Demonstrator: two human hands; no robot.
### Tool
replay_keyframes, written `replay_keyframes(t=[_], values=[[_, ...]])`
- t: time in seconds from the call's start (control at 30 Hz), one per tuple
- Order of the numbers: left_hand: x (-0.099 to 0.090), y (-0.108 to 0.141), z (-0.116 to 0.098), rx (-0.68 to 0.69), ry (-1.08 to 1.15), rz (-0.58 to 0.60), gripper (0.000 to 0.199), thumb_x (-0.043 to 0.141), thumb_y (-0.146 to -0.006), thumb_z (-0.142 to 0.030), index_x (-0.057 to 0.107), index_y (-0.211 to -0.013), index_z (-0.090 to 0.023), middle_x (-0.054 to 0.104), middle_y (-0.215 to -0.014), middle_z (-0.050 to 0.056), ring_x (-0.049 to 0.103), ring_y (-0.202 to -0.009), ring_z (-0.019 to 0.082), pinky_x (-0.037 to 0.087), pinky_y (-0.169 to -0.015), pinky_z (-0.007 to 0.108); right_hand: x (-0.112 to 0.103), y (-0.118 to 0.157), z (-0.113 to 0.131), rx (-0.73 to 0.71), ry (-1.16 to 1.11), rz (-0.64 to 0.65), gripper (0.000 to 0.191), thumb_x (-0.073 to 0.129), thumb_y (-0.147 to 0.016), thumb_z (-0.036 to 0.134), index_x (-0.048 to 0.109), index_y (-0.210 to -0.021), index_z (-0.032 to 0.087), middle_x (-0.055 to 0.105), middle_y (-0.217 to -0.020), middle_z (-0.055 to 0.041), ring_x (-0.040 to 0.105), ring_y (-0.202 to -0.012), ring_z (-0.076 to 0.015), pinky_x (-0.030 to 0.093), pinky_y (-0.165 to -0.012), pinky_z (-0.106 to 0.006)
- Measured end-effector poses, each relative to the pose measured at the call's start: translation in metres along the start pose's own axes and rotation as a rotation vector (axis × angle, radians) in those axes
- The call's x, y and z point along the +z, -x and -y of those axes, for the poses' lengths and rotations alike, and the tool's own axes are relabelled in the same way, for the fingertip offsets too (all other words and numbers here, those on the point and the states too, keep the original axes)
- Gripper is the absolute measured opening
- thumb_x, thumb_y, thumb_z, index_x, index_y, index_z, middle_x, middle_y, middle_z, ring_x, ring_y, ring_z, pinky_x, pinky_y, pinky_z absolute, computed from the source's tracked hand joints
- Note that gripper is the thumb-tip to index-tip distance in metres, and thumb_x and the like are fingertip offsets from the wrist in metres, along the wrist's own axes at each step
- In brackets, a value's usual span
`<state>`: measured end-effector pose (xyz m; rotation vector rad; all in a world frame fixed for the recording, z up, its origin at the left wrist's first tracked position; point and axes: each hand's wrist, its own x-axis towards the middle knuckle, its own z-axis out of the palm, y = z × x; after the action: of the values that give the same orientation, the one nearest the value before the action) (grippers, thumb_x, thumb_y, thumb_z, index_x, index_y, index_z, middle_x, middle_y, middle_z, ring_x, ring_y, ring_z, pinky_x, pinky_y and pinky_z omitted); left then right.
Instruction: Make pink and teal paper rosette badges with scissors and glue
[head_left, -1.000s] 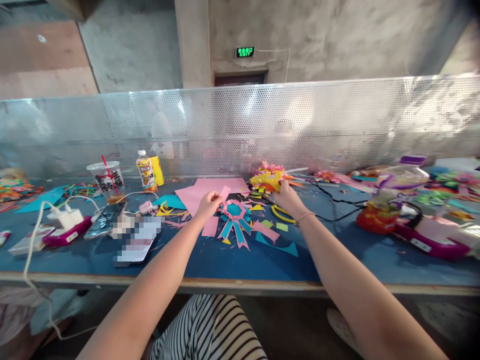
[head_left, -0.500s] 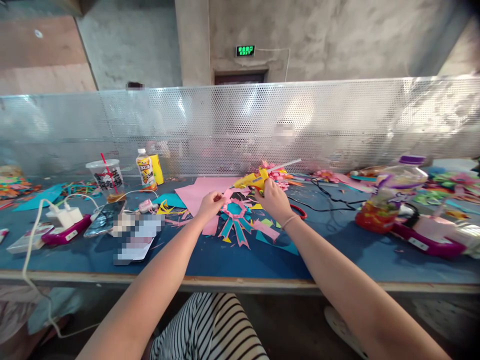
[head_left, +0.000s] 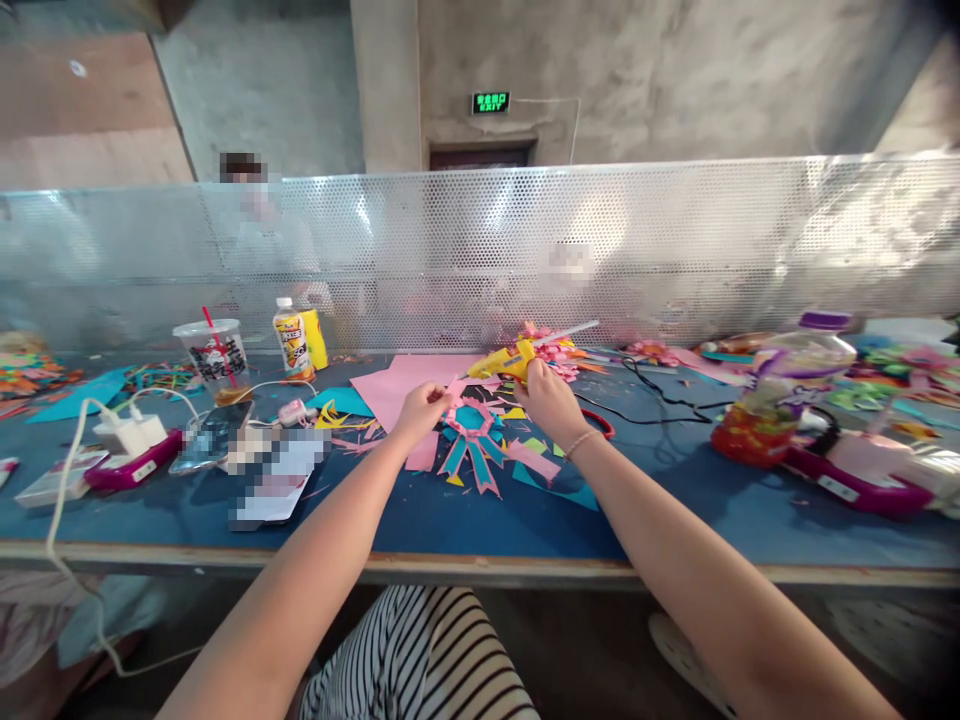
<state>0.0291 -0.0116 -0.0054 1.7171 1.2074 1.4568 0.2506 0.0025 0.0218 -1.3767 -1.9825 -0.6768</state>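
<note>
One right hand (head_left: 546, 392) closed around a yellow glue gun (head_left: 502, 362).

Between our forearms, we have a passage over the front strip of the blue tabletop (head_left: 465, 530), nearer than the rosette (head_left: 478, 460). Beyond the rosette, the yellow glue gun (head_left: 504, 362) in our right hand (head_left: 549, 398) bars most of the gap to our left hand (head_left: 424, 408), which pinches a pink paper strip (head_left: 454, 388). Farther back, the mesh panel (head_left: 465, 260) blocks our reach. On our left, 2 phones (head_left: 281, 480), a cup (head_left: 217, 362) and a white cable (head_left: 58, 500) obstruct us; on our right, black cables (head_left: 664, 385) and a plastic jug (head_left: 772, 400) do.
</note>
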Motion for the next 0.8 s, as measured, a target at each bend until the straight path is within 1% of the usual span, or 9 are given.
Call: replay_keyframes(t=[0.17, 0.37, 0.47, 0.57, 0.63, 0.7, 0.73, 0.77, 0.8], values=[[-0.001, -0.001, 0.0, -0.003, 0.006, -0.011, 0.016, 0.055, -0.069, -0.031, 0.05, -0.062, -0.017, 0.052, -0.055, -0.003, 0.047, -0.046, 0.008, 0.038, -0.045, 0.019, -0.001, -0.001, -0.003, -0.011, -0.003, -0.003, 0.011, 0.039, -0.083, 0.023, 0.043, -0.089, 0.014, 0.056, -0.088, -0.0137, 0.054, -0.083, -0.0243, 0.039, -0.065, -0.03], [-0.001, 0.0, -0.004, -0.063, 0.095, -0.059, 0.017, 0.06, -0.065, -0.031, 0.051, -0.063, -0.017, 0.053, -0.055, -0.002, 0.05, -0.049, 0.009, 0.041, -0.043, 0.019, -0.002, -0.001, -0.004, -0.006, -0.007, 0.029, 0.016, 0.041, -0.081, 0.023, 0.045, -0.093, 0.014, 0.056, -0.093, -0.0148, 0.055, -0.089, -0.0251, 0.04, -0.07, -0.031], [-0.002, -0.001, -0.004, -0.093, 0.164, -0.071, 0.019, 0.064, -0.062, -0.031, 0.052, -0.064, -0.016, 0.055, -0.056, -0.002, 0.052, -0.05, 0.009, 0.041, -0.044, 0.018, -0.001, 0.0, -0.011, 0.081, -0.016, 0.065, 0.029, 0.047, -0.079, 0.032, 0.044, -0.1, 0.013, 0.056, -0.097, -0.0144, 0.056, -0.088, -0.0252, 0.041, -0.069, -0.031], [-0.003, -0.002, -0.005, -0.139, 0.23, -0.103, 0.022, 0.069, -0.058, -0.03, 0.053, -0.063, -0.016, 0.057, -0.056, -0.002, 0.054, -0.05, 0.009, 0.041, -0.044, 0.017, 0.001, 0.004, -0.025, 0.237, -0.023, 0.125, 0.042, 0.051, -0.076, 0.038, 0.042, -0.107, 0.011, 0.055, -0.101, -0.0172, 0.056, -0.088, -0.0267, 0.042, -0.068, -0.032], [-0.003, -0.002, -0.006, -0.173, 0.269, -0.126, 0.023, 0.071, -0.056, -0.028, 0.053, -0.063, -0.015, 0.057, -0.055, -0.002, 0.054, -0.048, 0.008, 0.041, -0.045, 0.017, 0.002, 0.006, -0.035, 0.323, 0.01, 0.135, 0.044, 0.054, -0.075, 0.036, 0.043, -0.107, 0.009, 0.052, -0.105, -0.0218, 0.054, -0.095, -0.0304, 0.043, -0.072, -0.036], [-0.002, -0.003, -0.006, -0.201, 0.321, -0.145, 0.025, 0.073, -0.053, -0.025, 0.053, -0.062, -0.015, 0.058, -0.054, -0.002, 0.053, -0.047, 0.007, 0.043, -0.047, 0.018, 0.002, 0.005, -0.039, 0.347, 0.011, 0.101, 0.041, 0.057, -0.073, 0.032, 0.046, -0.105, 0.008, 0.049, -0.11, -0.0249, 0.048, -0.103, -0.0342, 0.042, -0.077, -0.041], [-0.001, -0.003, -0.006, -0.211, 0.347, -0.149, 0.026, 0.074, -0.052, -0.023, 0.052, -0.062, -0.014, 0.058, -0.053, -0.002, 0.053, -0.047, 0.007, 0.044, -0.049, 0.019, 0.002, 0.004, -0.038, 0.329, -0.042, 0.083, 0.037, 0.057, -0.073, 0.03, 0.049, -0.101, 0.008, 0.05, -0.11, -0.0244, 0.047, -0.105, -0.0342, 0.041, -0.079, -0.042], [0.001, -0.003, -0.006, -0.216, 0.37, -0.146, 0.027, 0.075, -0.051, -0.023, 0.052, -0.062, -0.014, 0.058, -0.053, -0.002, 0.054, -0.048, 0.007, 0.046, -0.051, 0.02, 0.002, 0.002, -0.034, 0.293, -0.148, 0.088, 0.031, 0.056, -0.074, 0.03, 0.052, -0.097, 0.009, 0.052, -0.107, -0.0221, 0.049, -0.103, -0.0324, 0.042, -0.08, -0.042], [0.002, -0.003, -0.006, -0.214, 0.385, -0.136, 0.029, 0.076, -0.05, -0.023, 0.051, -0.062, -0.014, 0.059, -0.053, -0.002, 0.054, -0.048, 0.008, 0.046, -0.053, 0.021, 0.002, 0.0, -0.027, 0.244, -0.303, 0.12, 0.026, 0.054, -0.075, 0.031, 0.054, -0.092, 0.011, 0.056, -0.102, -0.0184, 0.052, -0.099, -0.029, 0.042, -0.08, -0.04]])
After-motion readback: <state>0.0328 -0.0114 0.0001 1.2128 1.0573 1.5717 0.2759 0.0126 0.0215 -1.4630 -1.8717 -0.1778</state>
